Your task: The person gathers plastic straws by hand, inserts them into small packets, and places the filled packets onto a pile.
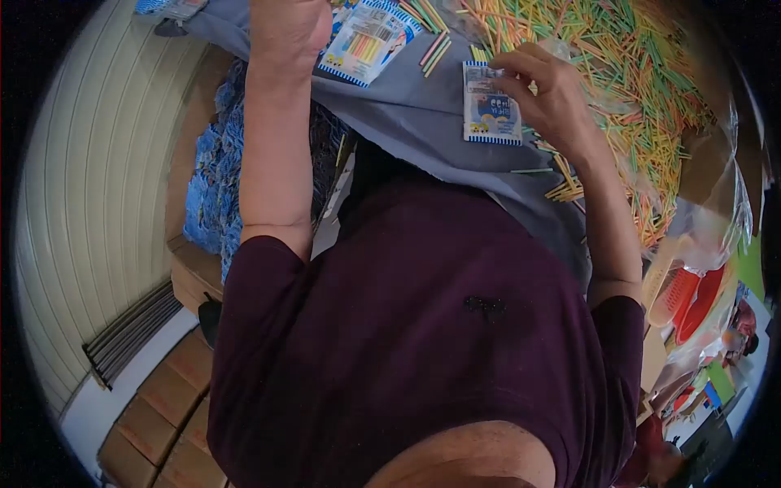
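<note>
Our right hand (541,93) has fingers pinching the packet (492,122); a loose grip could scatter the sticks (478,54) by its top. Left hand (289,32): fingers cropped, we can't tell.

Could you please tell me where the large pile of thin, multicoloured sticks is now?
In the head view, the pile of sticks fills the upper right, beside and beyond the bare right hand.
</note>
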Demonstrator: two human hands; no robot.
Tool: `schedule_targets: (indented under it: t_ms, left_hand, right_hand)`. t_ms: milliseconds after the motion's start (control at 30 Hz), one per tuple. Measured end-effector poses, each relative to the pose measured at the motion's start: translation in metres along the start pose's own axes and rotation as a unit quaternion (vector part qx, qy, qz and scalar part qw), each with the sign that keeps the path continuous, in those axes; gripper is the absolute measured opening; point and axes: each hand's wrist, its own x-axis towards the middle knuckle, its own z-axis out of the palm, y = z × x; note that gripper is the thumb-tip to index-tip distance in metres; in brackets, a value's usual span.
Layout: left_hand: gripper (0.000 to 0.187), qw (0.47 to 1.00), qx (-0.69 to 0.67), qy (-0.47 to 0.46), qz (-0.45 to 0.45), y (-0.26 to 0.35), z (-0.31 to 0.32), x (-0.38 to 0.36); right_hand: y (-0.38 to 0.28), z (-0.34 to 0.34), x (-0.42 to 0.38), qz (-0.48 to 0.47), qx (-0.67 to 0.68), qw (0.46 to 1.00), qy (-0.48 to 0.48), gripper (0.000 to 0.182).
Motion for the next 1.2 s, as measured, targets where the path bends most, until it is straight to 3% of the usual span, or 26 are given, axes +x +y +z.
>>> schedule_targets:
  t_ms: [67,100,167,467,767,900,1033,1200]
  left_hand:
    - [0.017,1.000,0.021,0.007,0.004,0.014,0.016,-0.008]
    - [0.017,0.999,0.031,0.008,0.005,0.017,0.021,-0.007]
    - [0.018,0.999,0.047,0.010,0.007,0.027,0.035,-0.013]
    - [0.019,0.996,0.087,-0.013,-0.001,0.075,0.055,-0.040]
    - [0.019,0.973,-0.051,-0.027,-0.225,0.051,0.131,-0.100]
    - [0.019,0.958,-0.056,-0.021,-0.282,0.044,0.154,-0.121]
    - [0.016,0.958,-0.005,-0.061,-0.280,0.042,0.165,-0.135]
    - [0.015,0.958,-0.005,-0.034,-0.286,0.039,0.166,-0.143]
  right_hand:
    - [-0.004,0.011,0.017,-0.174,-0.155,0.972,0.031,0.032]
    - [-0.006,0.018,0.031,-0.174,-0.154,0.972,0.034,0.032]
    - [-0.008,0.028,0.055,-0.299,-0.226,0.927,-0.012,0.038]
    - [-0.016,0.052,0.086,-0.196,-0.206,0.957,-0.058,0.039]
    - [0.005,0.036,0.093,-0.115,-0.179,0.971,-0.111,0.040]
    - [0.028,0.012,0.092,-0.099,-0.165,0.973,-0.130,0.040]
    - [0.025,-0.015,0.057,-0.089,-0.149,0.972,-0.159,0.040]
    - [0.002,-0.008,0.035,-0.046,-0.179,0.966,-0.183,0.044]
